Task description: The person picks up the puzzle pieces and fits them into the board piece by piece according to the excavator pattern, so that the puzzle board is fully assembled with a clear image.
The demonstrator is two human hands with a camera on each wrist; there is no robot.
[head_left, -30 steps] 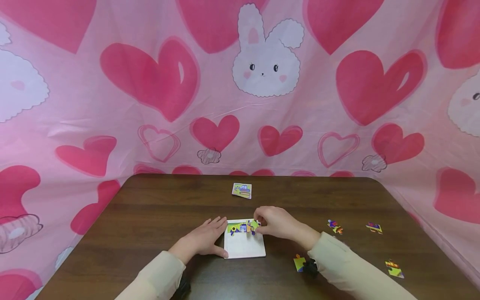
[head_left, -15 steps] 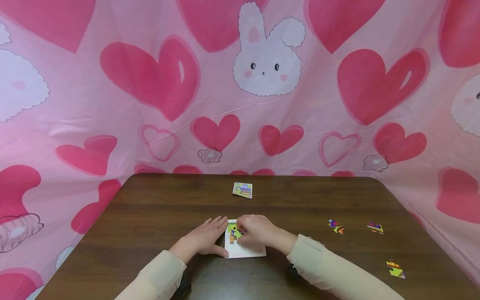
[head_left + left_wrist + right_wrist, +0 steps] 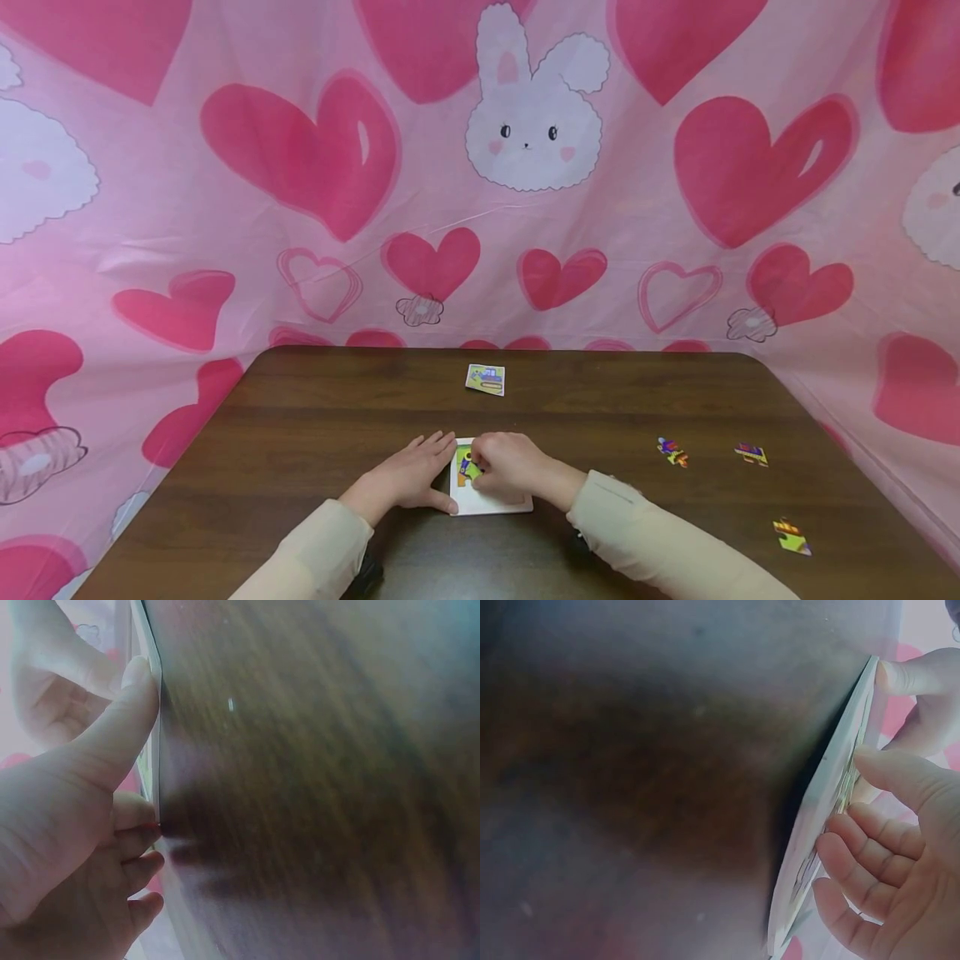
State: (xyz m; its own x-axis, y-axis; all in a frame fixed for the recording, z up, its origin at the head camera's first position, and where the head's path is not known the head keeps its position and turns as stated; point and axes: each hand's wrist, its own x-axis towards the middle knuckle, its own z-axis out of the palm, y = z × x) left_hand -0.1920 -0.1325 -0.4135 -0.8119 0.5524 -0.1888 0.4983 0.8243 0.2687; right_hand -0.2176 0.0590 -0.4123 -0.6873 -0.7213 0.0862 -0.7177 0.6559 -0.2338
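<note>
On the dark wooden table (image 3: 300,433) a white puzzle tray (image 3: 491,500) lies flat near the front edge, and both hands are at it. The left hand (image 3: 408,477) lies beside the tray's left edge with its fingers nearly straight and spread over the wood, the thumb laid along the tray's rim; the left wrist view shows that thumb (image 3: 120,724) pressed flat against the thin white edge, with the other fingers only loosely bent below it and nothing held inside the hand. The right hand (image 3: 510,467) sits over the upper half of the tray with its fingers curled downward, their tips on a puzzle piece (image 3: 467,467) with green and orange print at the tray's top left corner. In the right wrist view the fingers (image 3: 870,855) bend onto the tray's printed face, the thumb touching close by; whether they pinch the piece or merely press it down I cannot tell. Both cream sleeves (image 3: 652,542) reach in from the near edge. Well apart on the right lie three loose pieces (image 3: 671,452), and a small picture card (image 3: 485,379) lies near the far edge of the table, before the pink cloth with hearts and rabbits (image 3: 532,125)
</note>
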